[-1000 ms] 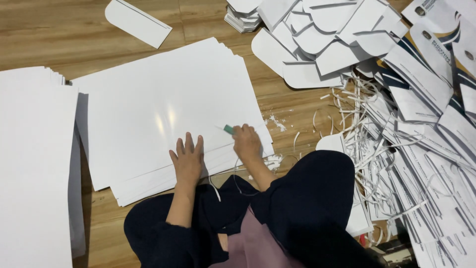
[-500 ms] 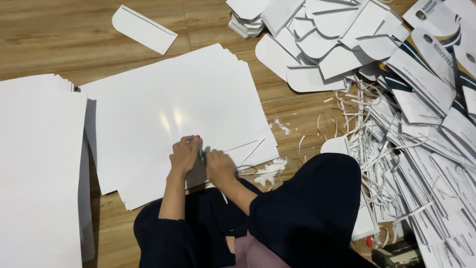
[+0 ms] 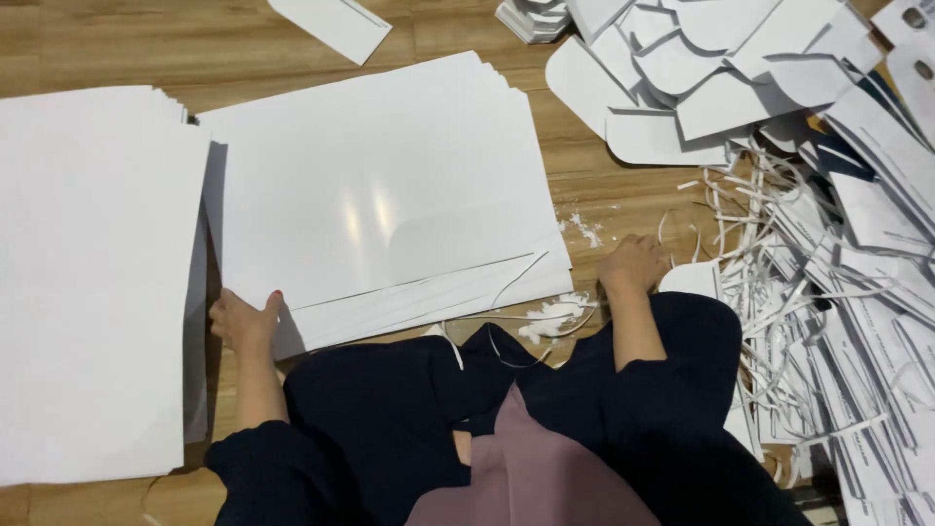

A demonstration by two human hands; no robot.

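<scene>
White card sheets point(image 3: 370, 185) lie in a stack on the wooden floor point(image 3: 117, 44), middle of view, in front of the seated person's knees; top sheet glossy, with a cut outline of a rounded shape and a slit running to its lower right edge. Left hand point(image 3: 243, 321) is at the stack's lower left corner, thumb on top of the sheet edge, fingers tucked under, gripping the corner of the sheets. Right hand point(image 3: 633, 265) rests on the floor just right of the stack's lower right corner, curled into a loose fist; cannot tell whether it holds anything. Second stack of white sheets point(image 3: 93, 282) lies to the left, just beside the first, its right edge overlapping slightly. Small white scraps point(image 3: 555, 314) and thin curled paper strips sit between the stack and the right hand. Pile of cut rounded card pieces point(image 3: 682, 88) is at upper right, well apart from the hands; heap of long trimmed offcut strips point(image 3: 838, 292) fills the right side, near the right hand. One loose card piece point(image 3: 331, 24) lies at top centre. Person wears dark sleeves and trousers
</scene>
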